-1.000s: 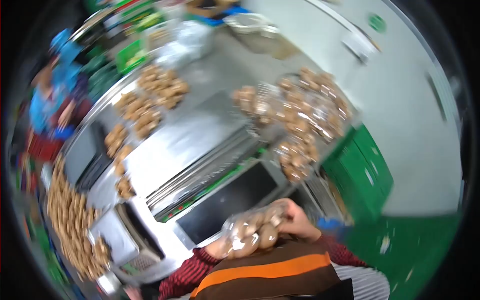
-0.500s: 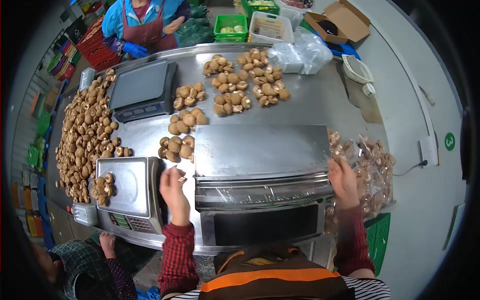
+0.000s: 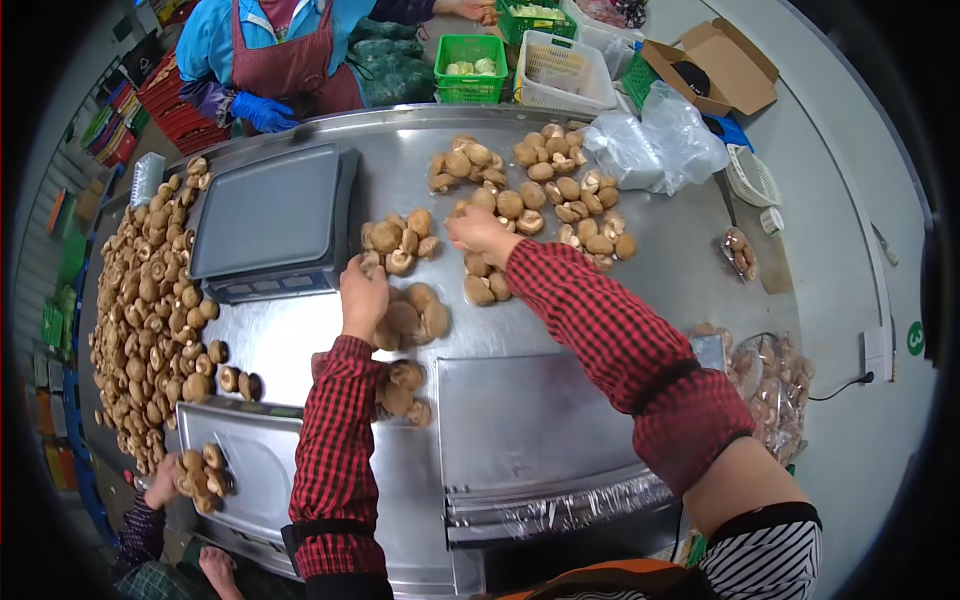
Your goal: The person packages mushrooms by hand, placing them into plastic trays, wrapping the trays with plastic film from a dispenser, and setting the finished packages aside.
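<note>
My left hand [image 3: 364, 296] reaches to the lower left side of a mushroom pile [image 3: 400, 240] beside the grey scale, its fingertips at the pile's edge and partly hidden. My right hand [image 3: 478, 232] lies over the left part of another mushroom pile [image 3: 512, 203], fingers bent down among the caps; whether it grips one is hidden. Between my arms and nearer me are two more piles, one of large caps [image 3: 415, 315] and one partly behind my left sleeve [image 3: 402, 390]. The wrapping machine [image 3: 540, 420], with film along its front, stands below my right arm.
A grey scale [image 3: 265, 215] and a heap of loose mushrooms [image 3: 150, 320] are on the left. A co-worker's hand touches mushrooms on the silver scale [image 3: 240, 450]. Wrapped packs [image 3: 775, 390] lie at right, plastic bags [image 3: 660, 140] at the back. Another co-worker stands across the table.
Both hands have left the wrapping machine's sides and reached forward to the mushroom piles. The view has shifted. A wrapped pack now shows at the right, and a co-worker's hand is at the silver scale.
</note>
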`<control>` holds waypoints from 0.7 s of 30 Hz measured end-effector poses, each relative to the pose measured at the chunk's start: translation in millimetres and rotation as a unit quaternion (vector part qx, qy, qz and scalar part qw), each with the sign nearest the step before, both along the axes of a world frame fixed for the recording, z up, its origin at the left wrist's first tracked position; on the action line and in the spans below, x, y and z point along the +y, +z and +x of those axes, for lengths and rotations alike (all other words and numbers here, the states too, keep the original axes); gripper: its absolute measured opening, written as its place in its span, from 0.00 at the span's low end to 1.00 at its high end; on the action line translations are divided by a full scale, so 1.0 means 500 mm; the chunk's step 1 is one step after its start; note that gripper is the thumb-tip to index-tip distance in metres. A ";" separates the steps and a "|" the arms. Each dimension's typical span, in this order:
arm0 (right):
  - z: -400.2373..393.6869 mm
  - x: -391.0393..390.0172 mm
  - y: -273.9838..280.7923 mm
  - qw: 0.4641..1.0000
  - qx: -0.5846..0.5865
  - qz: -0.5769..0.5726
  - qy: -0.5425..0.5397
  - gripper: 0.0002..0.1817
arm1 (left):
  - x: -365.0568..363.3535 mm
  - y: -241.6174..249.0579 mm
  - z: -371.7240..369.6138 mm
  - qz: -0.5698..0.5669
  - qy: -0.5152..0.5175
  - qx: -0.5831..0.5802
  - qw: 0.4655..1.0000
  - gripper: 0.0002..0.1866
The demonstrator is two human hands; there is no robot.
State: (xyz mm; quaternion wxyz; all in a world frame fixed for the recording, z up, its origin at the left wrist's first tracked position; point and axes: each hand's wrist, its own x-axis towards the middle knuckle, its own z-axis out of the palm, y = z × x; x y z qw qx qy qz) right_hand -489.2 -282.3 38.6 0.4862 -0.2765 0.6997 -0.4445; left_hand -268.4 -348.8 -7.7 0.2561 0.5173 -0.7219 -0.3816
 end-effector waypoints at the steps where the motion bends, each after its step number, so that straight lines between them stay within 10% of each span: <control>1: -0.001 -0.021 -0.009 0.976 0.189 0.046 0.095 0.24 | -0.008 -0.007 -0.016 0.013 0.004 -0.093 0.996 0.27; 3: 0.006 -0.058 -0.072 0.916 0.376 0.002 0.143 0.30 | -0.020 -0.012 -0.038 0.033 -0.007 -0.221 0.975 0.30; 11: 0.018 -0.085 -0.081 0.980 0.166 0.061 0.091 0.33 | -0.030 0.004 -0.091 0.055 0.048 -0.245 0.967 0.36; 21: 0.006 -0.086 -0.152 0.971 0.238 0.020 -0.020 0.29 | -0.085 -0.002 -0.087 0.110 -0.029 -0.134 0.984 0.38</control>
